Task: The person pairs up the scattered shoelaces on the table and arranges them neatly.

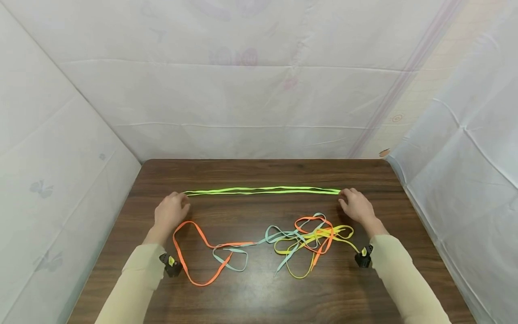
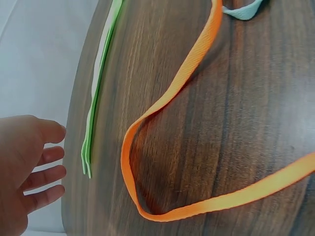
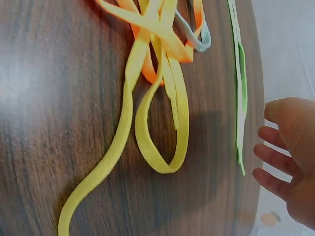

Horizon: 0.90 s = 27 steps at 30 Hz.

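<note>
A neon green shoelace lies doubled and nearly straight across the far part of the table, left to right. By its left end is my left hand, fingers loosely bent and apart from the lace tips in the left wrist view. My right hand is beside the other end, its fingers spread and holding nothing in the right wrist view. Nearer to me, an orange shoelace loops on the left. Tangled on the right are a yellow shoelace, a pale blue shoelace and more orange lace.
The brown wooden table has rounded far corners. White sheeting hangs behind it and along both sides. A black wrist camera sits at the left cuff, another black camera at the right.
</note>
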Each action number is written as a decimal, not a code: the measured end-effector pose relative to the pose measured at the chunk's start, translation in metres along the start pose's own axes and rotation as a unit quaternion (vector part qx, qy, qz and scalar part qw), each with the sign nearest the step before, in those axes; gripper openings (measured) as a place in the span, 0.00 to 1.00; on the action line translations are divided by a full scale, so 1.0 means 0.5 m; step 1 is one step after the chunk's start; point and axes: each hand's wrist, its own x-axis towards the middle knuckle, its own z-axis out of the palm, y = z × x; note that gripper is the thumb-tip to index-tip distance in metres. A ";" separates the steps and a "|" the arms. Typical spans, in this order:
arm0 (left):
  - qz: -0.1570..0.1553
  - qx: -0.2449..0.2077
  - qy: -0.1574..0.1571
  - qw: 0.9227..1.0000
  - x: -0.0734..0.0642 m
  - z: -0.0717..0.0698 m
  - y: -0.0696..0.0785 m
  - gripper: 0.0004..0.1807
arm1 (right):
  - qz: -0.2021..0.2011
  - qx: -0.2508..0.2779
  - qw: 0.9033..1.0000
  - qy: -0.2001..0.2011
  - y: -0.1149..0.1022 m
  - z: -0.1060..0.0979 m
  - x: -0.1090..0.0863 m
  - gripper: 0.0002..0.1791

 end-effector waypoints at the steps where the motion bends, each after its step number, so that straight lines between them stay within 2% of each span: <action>1: 0.004 0.001 0.002 1.000 -0.003 -0.001 0.002 0.10 | -0.006 -0.001 1.000 0.002 -0.004 0.001 -0.001 0.15; 9: 0.011 0.012 -0.006 1.000 -0.028 -0.003 0.006 0.14 | -0.054 -0.006 0.999 0.002 -0.042 0.010 -0.002 0.17; 17: 0.017 0.015 0.001 1.000 -0.071 0.000 0.001 0.21 | -0.100 0.002 0.995 0.006 -0.095 0.025 -0.004 0.19; 27: -0.001 0.014 0.008 1.000 -0.125 0.002 -0.018 0.27 | -0.154 0.012 0.987 0.040 -0.162 0.054 -0.012 0.19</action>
